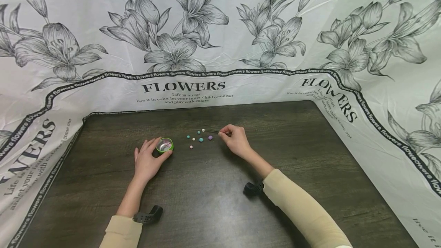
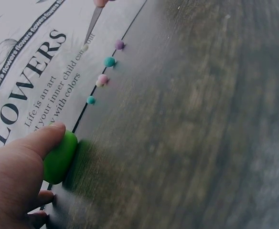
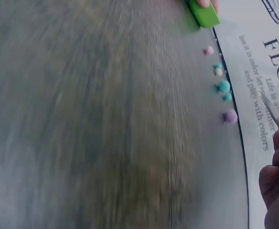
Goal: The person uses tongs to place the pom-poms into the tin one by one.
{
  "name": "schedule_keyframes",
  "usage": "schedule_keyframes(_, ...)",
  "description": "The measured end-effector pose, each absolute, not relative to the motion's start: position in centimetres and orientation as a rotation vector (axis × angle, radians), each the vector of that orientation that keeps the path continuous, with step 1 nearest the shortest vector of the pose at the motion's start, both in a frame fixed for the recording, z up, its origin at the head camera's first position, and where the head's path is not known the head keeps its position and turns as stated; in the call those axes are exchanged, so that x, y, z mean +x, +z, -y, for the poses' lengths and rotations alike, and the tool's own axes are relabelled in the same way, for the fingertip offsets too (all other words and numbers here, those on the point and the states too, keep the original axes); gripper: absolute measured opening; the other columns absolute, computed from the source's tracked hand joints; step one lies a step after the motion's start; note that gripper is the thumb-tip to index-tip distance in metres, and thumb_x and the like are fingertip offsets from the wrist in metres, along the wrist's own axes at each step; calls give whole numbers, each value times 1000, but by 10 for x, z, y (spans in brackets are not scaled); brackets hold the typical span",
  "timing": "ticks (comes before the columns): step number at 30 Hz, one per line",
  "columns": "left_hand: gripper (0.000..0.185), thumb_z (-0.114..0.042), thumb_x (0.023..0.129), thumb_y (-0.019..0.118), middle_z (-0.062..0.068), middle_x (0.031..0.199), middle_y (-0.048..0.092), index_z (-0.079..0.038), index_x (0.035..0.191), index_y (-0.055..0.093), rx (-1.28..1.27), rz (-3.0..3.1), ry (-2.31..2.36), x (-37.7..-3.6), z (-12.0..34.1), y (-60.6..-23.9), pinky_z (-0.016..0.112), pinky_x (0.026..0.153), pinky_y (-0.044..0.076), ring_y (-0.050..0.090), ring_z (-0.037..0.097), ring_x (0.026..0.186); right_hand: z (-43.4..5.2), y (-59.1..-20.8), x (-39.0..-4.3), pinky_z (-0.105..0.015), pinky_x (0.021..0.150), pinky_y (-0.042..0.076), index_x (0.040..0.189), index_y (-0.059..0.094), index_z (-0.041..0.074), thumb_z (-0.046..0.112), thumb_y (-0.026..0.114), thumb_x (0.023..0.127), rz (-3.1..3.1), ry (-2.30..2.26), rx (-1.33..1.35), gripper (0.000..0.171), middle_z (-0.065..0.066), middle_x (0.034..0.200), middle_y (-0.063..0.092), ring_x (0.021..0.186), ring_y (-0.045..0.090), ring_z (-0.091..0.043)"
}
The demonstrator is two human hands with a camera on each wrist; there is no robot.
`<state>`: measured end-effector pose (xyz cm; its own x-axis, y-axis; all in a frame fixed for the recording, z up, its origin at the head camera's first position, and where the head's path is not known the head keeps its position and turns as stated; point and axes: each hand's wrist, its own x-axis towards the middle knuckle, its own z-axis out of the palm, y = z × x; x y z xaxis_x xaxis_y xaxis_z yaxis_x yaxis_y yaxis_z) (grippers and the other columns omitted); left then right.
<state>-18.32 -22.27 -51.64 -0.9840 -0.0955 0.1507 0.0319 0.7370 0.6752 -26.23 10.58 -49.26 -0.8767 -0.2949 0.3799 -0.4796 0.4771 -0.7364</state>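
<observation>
Table with dark brown wood-grain top (image 1: 213, 194), far corners rounded. Directly on it: one small round bright-green container (image 1: 165, 145), open-topped; to its right, loosely grouped, one purple ball (image 1: 210, 137), one larger teal ball (image 1: 201, 140), two smaller teal balls (image 1: 188, 137), one cream ball (image 1: 193, 139), one pale pink ball (image 1: 191, 147).

Pale glare spreads over the dark table (image 1: 213, 186), which looks blurred in both wrist views.
</observation>
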Motion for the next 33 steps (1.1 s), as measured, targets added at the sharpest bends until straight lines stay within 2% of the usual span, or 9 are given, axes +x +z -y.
schedule_keyframes(19,72,-33,94,77,28,155,40,-2,152,48,55,2761,-1085,-184,224,-515,69,118,-3,17,49,151,-51,-481,-258,-31,78,59,99,75,2,6,72,97,2491,1431,814,5,-7,87,75,79,73,-17)
schedule_keyframes(33,73,-34,95,77,28,155,40,-2,153,46,55,2778,-1076,-182,224,-515,69,118,-3,16,49,152,-24,-482,-244,-23,72,57,100,74,2,6,71,97,2470,1485,929,5,-8,90,76,81,74,-14)
